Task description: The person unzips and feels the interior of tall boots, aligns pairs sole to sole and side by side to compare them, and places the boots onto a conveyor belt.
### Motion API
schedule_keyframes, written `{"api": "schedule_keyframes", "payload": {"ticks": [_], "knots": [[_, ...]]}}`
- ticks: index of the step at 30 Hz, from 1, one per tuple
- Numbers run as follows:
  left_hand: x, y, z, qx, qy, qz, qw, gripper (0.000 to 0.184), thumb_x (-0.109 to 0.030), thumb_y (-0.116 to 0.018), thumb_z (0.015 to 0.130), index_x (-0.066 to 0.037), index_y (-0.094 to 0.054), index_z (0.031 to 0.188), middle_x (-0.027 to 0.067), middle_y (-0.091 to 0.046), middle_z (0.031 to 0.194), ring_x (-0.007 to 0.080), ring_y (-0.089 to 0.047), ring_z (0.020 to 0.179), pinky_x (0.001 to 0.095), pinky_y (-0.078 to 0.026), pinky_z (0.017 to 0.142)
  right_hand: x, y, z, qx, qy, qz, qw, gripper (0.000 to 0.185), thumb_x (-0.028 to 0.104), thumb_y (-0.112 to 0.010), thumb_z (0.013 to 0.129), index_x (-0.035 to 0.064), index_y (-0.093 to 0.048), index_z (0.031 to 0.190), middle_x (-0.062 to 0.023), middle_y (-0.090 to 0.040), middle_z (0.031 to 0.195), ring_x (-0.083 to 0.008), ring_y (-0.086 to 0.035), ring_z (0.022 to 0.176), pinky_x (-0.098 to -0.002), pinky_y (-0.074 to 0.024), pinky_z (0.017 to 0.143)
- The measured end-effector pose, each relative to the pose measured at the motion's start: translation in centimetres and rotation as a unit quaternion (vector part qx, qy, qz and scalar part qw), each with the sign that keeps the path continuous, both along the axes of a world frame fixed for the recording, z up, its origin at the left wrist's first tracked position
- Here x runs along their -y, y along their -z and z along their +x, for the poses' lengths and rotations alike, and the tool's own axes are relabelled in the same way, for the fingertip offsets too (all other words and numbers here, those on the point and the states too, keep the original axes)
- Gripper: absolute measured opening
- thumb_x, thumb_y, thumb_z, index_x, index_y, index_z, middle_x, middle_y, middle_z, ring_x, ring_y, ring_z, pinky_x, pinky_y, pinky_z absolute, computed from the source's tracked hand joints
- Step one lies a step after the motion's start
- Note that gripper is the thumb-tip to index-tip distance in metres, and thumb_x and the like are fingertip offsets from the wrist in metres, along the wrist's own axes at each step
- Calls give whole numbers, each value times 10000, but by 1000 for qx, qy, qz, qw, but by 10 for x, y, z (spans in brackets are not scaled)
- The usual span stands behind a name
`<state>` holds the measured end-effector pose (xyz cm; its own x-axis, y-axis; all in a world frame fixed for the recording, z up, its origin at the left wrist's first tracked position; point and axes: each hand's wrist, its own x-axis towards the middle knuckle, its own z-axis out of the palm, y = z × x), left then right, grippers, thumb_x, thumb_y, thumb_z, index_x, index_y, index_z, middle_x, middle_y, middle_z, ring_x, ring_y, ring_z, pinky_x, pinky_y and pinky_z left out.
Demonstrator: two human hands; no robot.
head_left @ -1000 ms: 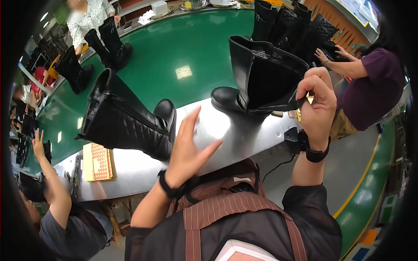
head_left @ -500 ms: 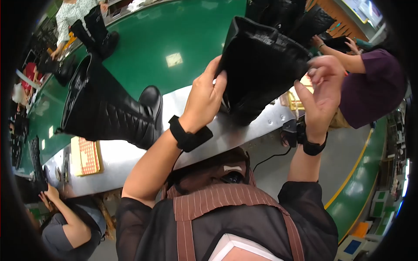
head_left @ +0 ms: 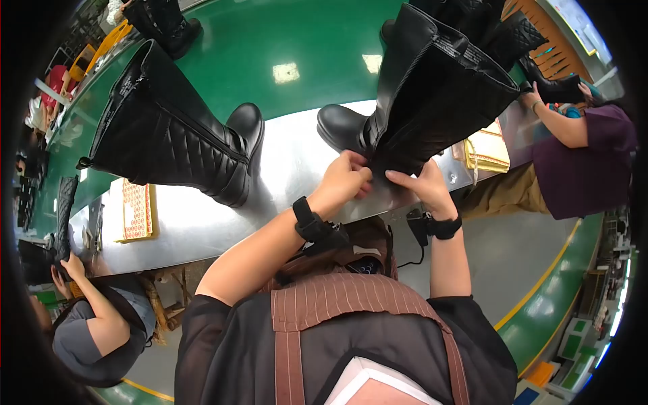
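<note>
A tall black boot (head_left: 432, 101) stands on the metal bench before me, its shaft open at the top and a zipper running down its side. Low at its ankle, by the zipper's bottom end, my left hand (head_left: 345, 179) is closed with curled, slightly blurred fingers; what they pinch is too small to make out. My right hand (head_left: 432, 192) grips the same boot low at the heel, thumb on the near side and other fingers partly hidden behind it. To the left stands another tall black boot (head_left: 182, 135) with quilted stitching and a side zipper.
The metal bench (head_left: 287, 162) borders a green surface (head_left: 317, 47). Yellow-edged printed cards (head_left: 138, 212) lie at left, and a yellow stack (head_left: 487, 152) at right. More black boots (head_left: 162, 27) stand beyond. Co-workers handle boots at right (head_left: 584, 155) and lower left (head_left: 101, 324).
Both hands have gone from the top of the boot's shaft down to its ankle and heel. The boot now stands upright with its toe pointing left. My view has shifted slightly.
</note>
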<state>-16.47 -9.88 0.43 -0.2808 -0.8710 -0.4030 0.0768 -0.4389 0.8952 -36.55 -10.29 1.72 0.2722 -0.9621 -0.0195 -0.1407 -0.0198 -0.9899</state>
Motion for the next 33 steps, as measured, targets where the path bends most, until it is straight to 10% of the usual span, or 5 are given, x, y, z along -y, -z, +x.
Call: {"api": "schedule_keyframes", "payload": {"ticks": [9, 24, 33], "knots": [[34, -7, 5, 25, 232, 99, 967, 368, -235, -457, 944, -5, -600, 695, 51, -527, 543, 140, -466, 426, 277, -366, 413, 2, 8, 4, 14, 5, -7, 1000, 395, 26, -774, 737, -23, -617, 1096, -57, -667, 1028, -141, -609, 957, -294, -476, 871], [2, -214, 34, -155, 190, -113, 963, 479, -325, -389, 1009, -21, -562, 682, 20, -454, 459, 92, -388, 361, 222, -286, 372, -11, 2, 22, -96, 69, -127, 985, 364, 115, -770, 702, -1, -661, 1029, -113, -712, 922, -177, -679, 865, -310, -518, 791], [-59, -115, 104, 81, 201, -177, 960, 325, -299, -609, 940, 4, -647, 829, 21, -577, 628, 82, -547, 626, 247, -437, 566, -11, -22, 22, -75, -85, -29, 993, 649, 138, -835, 699, -19, -535, 1253, -90, -621, 1167, -186, -579, 1056, -330, -465, 922]]}}
